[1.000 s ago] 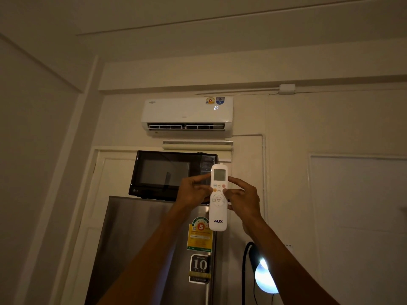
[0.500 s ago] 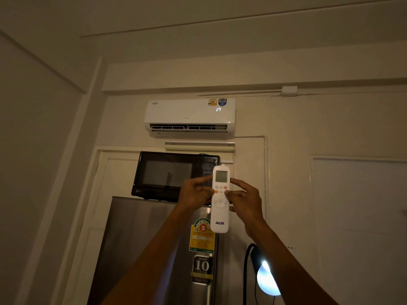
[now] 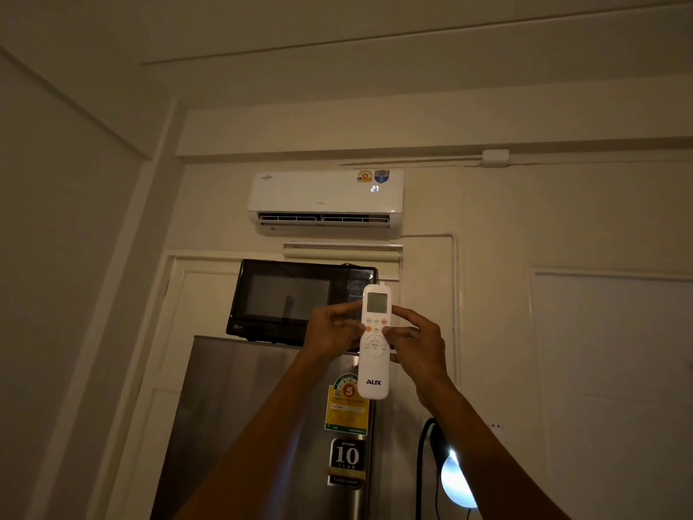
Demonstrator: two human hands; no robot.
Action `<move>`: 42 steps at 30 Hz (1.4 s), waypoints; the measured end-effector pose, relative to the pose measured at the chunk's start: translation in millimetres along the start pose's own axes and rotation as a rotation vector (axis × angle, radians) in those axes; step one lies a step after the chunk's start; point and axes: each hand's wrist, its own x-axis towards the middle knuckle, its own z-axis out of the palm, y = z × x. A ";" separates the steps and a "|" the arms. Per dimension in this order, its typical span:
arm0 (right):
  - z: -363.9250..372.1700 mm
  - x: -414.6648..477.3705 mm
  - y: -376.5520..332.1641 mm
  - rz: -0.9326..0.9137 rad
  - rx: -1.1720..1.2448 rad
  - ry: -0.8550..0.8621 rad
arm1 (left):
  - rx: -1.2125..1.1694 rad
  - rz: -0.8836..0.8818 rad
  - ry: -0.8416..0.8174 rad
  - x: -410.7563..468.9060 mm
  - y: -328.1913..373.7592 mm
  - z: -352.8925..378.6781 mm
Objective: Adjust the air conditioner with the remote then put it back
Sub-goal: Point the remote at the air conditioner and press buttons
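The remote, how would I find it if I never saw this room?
Find the white air conditioner high on the wall, showing 27. Go down past the black microwave sitting on the silver fridge. In front of them, the left hand and right hand hold up the remote: slim, white, upright, with a small screen on top and AUX near the bottom.

The room is dim and yellowish, the walls falling into murky shadow toward the corners. The brightest spot is a glaring white lamp [image 3: 458, 482] low down, blown out to a featureless patch. The air conditioner [image 3: 325, 198] shows a small glowing display. Straight ceiling lines bow near the edges; detail looks soft and grainy.
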 end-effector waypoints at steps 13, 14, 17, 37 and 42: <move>8.8 -0.5 3.8 -0.004 -0.005 -0.003 | 0.018 -0.030 0.025 -3.9 0.5 -5.5; 9.0 -0.4 3.7 -0.004 -0.002 -0.002 | 0.019 -0.032 0.025 -4.2 1.2 -5.8; 9.1 -1.1 3.4 -0.002 0.000 -0.004 | 0.025 -0.037 0.016 -4.5 1.6 -6.7; 1.2 -3.9 7.4 -0.020 -0.015 0.003 | 0.002 -0.027 0.023 -9.7 -0.2 -0.5; -1.8 -7.0 10.9 -0.033 -0.031 0.000 | -0.002 -0.028 0.035 -12.1 -4.7 3.1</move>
